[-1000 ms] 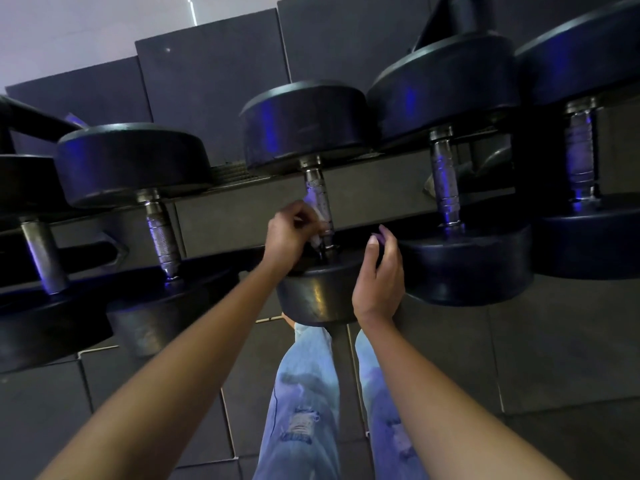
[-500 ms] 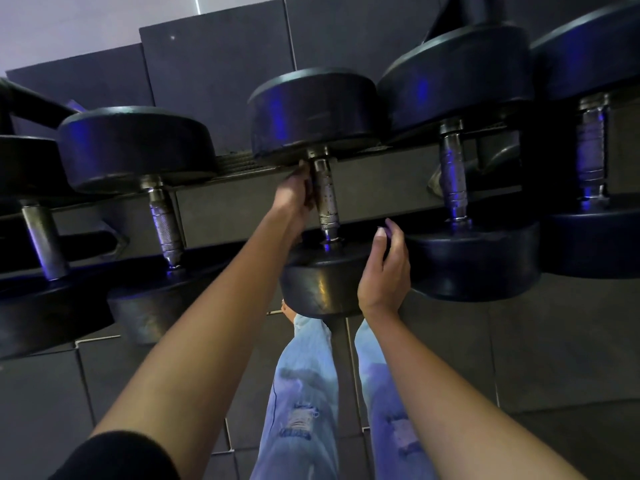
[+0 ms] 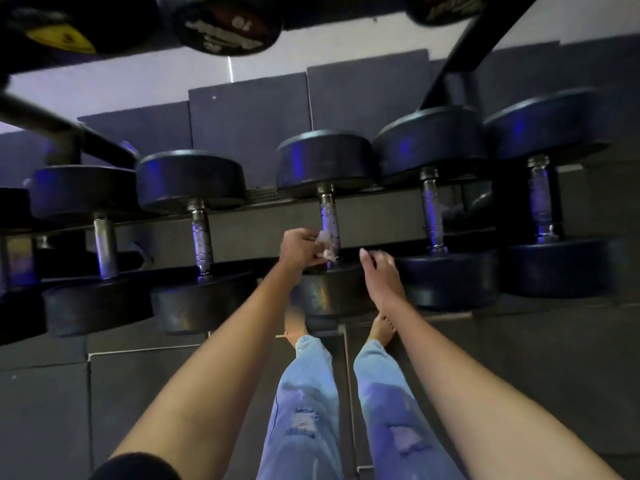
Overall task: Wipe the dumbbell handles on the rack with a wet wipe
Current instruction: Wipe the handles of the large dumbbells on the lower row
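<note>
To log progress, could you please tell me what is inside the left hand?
The left hand pinches a crumpled white wet wipe against the lower end of the middle dumbbell's handle. How much wipe is balled inside the fingers cannot be seen.

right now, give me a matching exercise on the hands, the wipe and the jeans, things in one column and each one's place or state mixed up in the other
1. left hand
2. right hand
3. wipe
4. jeans

a. light blue, ripped
b. at the near end of the handle
c. grips the wipe
d. empty, fingers relaxed, at the near head of the dumbbell

Pairs: 1-c, 2-d, 3-b, 4-a
</note>
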